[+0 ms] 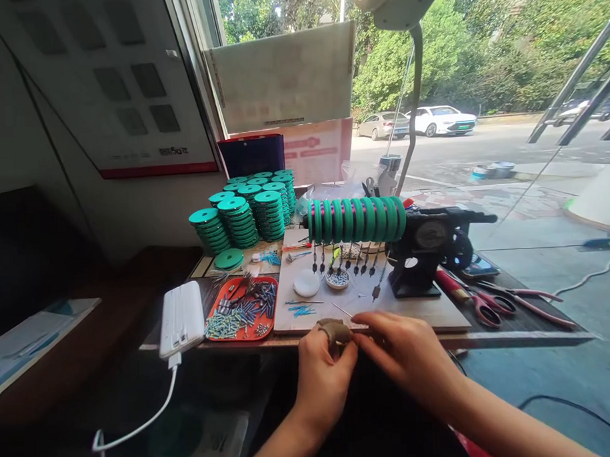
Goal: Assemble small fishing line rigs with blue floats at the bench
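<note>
My left hand (320,374) is closed in a pinch at the board's front edge, a brown finger cover (334,331) over its index finger. Whatever lies between its fingertips is too small to make out. Fingertip to fingertip with it, my right hand (406,345) is closed too. A thin needle-like metal tool (342,310) sticks out up and left from the right fingers. Beyond the hands, a row of green spools (357,220) sits on a black winding machine (425,241), with several small dark pieces (356,269) hanging below on lines.
Left on the wooden board (388,312) are blue pieces (302,311), a white lid (305,282) and a bead dish (337,279). A red tray (242,309) of small parts, a power bank (181,319) and stacked green spools (242,221) stand left; scissors (486,310) and pliers (537,300) lie right.
</note>
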Available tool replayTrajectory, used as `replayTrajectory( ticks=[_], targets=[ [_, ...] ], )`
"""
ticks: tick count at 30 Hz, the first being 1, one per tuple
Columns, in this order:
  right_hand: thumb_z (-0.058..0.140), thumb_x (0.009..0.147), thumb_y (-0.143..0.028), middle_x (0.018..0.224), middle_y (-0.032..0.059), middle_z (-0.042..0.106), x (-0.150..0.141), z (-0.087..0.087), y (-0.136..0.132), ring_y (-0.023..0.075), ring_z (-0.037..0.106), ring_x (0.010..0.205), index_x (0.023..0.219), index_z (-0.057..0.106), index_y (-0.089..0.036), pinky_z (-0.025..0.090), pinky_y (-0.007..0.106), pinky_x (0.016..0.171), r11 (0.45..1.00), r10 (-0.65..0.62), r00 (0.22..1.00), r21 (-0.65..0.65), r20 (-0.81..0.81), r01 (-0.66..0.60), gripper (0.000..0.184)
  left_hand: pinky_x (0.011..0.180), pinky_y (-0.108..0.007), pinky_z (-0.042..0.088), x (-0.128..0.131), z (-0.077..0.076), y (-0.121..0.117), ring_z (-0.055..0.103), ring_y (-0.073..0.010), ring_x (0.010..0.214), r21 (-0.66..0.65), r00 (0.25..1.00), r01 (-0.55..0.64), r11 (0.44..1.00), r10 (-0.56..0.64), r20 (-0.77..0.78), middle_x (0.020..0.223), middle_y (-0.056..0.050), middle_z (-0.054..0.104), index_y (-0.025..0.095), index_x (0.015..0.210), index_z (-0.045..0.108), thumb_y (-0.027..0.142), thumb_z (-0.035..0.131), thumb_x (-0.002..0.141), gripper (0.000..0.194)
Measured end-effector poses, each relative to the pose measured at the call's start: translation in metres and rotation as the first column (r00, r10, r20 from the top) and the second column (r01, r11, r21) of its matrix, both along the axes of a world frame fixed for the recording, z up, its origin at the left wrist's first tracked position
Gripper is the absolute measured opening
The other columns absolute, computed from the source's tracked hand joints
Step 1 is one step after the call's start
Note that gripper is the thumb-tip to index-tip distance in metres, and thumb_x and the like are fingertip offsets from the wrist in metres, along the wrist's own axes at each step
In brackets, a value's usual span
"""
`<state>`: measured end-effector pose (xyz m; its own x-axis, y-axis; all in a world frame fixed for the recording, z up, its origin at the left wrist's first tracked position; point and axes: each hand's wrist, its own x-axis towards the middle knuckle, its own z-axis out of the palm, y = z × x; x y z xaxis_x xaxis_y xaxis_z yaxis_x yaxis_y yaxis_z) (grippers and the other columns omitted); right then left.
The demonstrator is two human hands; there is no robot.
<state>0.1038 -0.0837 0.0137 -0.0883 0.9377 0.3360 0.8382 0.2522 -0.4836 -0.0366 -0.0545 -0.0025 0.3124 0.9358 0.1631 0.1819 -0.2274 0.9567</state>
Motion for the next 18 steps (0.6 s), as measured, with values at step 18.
replayTrajectory(
  ticks=[18],
  targets=[
    [0.047,0.078,-0.011,0.065,0.0038,0.058,-0.015,0.052,0.03,0.0149,0.05,0.059,0.065,0.06,-0.015,0.035,0.025,0.054,0.966,0.208,0.961,-0.195,0.182,-0.172,0.019,0.074,-0.032,0.051,-0.001,-0.018,0.001,0.063,-0.023,0.086,0.711,0.945,-0.066,0.7,0.272,-0.18,0.091,-0.015,0.064,0.012,0.087,0.065,0.005,0.048,0.079,0.02]
  ],
)
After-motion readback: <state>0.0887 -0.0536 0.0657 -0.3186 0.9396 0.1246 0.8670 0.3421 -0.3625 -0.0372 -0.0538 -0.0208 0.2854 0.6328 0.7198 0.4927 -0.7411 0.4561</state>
